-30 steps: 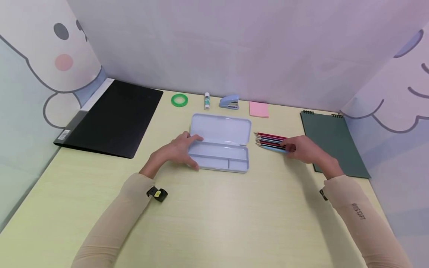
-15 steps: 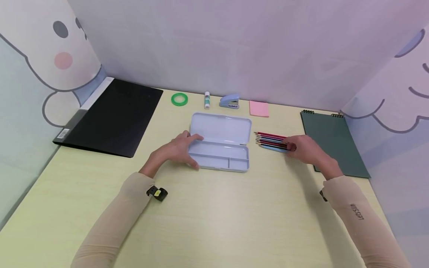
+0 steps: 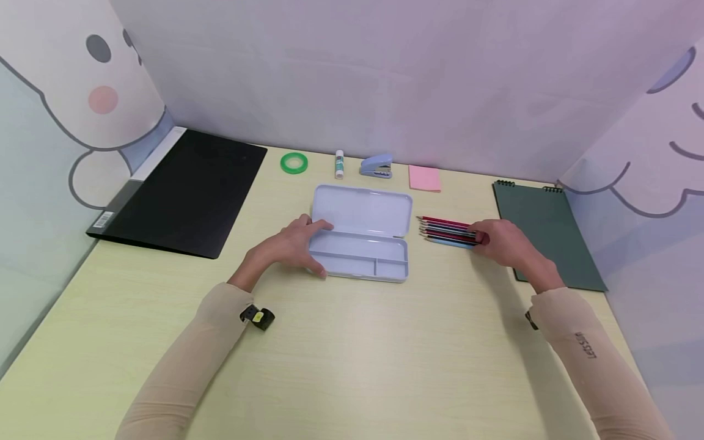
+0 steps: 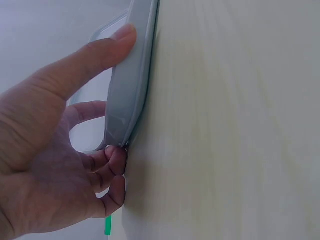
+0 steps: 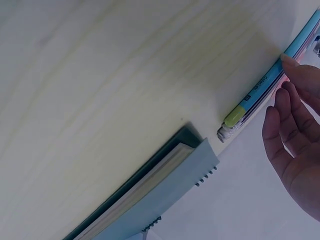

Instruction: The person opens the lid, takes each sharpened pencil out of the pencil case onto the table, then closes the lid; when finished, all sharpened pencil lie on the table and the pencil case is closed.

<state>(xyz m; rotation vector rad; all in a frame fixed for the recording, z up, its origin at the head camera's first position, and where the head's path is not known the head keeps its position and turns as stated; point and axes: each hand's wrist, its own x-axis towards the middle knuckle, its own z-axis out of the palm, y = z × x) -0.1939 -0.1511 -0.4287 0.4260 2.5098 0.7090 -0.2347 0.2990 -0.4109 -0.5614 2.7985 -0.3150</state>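
The left hand (image 3: 286,247) grips the open pencil case (image 3: 360,235) at frame centre. The right hand (image 3: 503,241), fingers loosely curled, touches the pencils (image 3: 448,232) just right; they could roll apart.

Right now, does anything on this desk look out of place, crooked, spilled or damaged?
Nothing stands out. The pencil case lies open and flat, held at its end by the left hand. The pencils lie bunched side by side at the right hand. Nothing looks spilled or damaged.
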